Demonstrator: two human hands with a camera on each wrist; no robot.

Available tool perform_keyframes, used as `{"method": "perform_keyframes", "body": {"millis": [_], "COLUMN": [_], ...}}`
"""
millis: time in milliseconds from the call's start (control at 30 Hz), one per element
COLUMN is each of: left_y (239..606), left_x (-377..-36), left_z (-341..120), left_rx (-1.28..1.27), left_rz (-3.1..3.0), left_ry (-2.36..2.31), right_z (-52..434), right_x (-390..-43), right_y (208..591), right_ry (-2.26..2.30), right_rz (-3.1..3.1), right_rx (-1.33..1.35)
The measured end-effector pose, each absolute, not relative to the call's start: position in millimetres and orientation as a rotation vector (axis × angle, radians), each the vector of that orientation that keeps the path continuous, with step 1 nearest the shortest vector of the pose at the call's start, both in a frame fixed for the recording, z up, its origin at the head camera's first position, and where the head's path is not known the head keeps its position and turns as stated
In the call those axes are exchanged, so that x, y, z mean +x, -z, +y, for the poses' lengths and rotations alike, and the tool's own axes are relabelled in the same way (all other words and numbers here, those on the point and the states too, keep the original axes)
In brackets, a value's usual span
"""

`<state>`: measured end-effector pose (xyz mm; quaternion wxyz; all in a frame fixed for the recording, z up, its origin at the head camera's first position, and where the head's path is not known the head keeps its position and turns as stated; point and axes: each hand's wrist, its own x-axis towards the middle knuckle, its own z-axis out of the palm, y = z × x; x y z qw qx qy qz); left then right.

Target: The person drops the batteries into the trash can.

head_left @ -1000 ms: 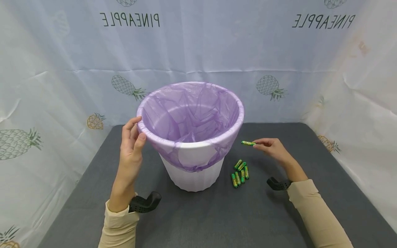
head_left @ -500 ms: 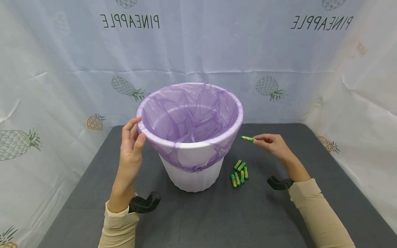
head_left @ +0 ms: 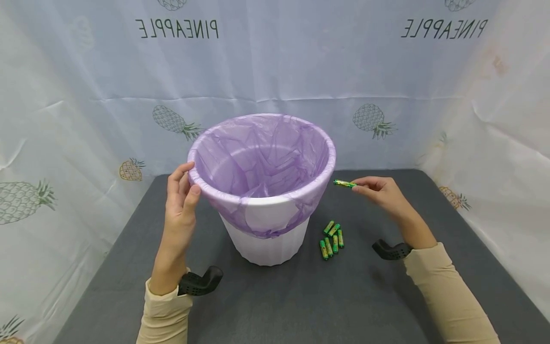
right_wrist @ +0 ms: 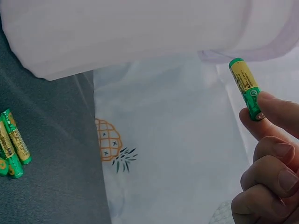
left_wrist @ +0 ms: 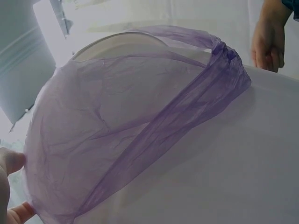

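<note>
A white trash bin [head_left: 264,246] lined with a purple bag [head_left: 266,165] stands on the dark table. At its left rim my left hand [head_left: 180,215] rests thumb and fingers against the outside, also seen at the left edge of the left wrist view. My right hand [head_left: 382,193] pinches a green-and-gold battery [head_left: 344,183] by one end between thumb and index finger, right of the bin and just below rim height. In the right wrist view this battery [right_wrist: 244,88] tilts, and the other fingers curl below. Several matching batteries [head_left: 332,240] lie on the table between bin and right hand.
The dark table [head_left: 275,306] is enclosed by pale curtains [head_left: 275,62] printed with pineapples. A black wrist mount [head_left: 202,282] sits on the left forearm, another wrist mount [head_left: 391,250] on the right. Another hand [left_wrist: 268,44] with a dark cuff shows in the left wrist view's upper right.
My right hand has risen slightly and moved a little away from me with the pinched battery. The left hand and the bin keep their places; the batteries on the table lie as before.
</note>
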<state>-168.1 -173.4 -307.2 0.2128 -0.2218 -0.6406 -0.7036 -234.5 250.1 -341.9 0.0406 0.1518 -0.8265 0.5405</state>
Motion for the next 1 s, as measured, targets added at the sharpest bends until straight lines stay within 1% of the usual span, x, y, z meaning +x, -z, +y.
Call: {"method": "perform_keyframes", "body": {"millis": [800, 1000], "left_y": [306, 306], "left_x": [-166, -167], "left_z": [-173, -173], "left_rx": [-0.596, -0.594], "left_rz": [-1.788, -1.791], "left_ry": [1.969, 1.971], "right_z": [247, 245], "right_x": [-220, -216], "right_y": [304, 296], "right_ry": [-1.655, -1.634], "right_rz": [-2.423, -2.426], "right_rx": [0.594, 0.588]}}
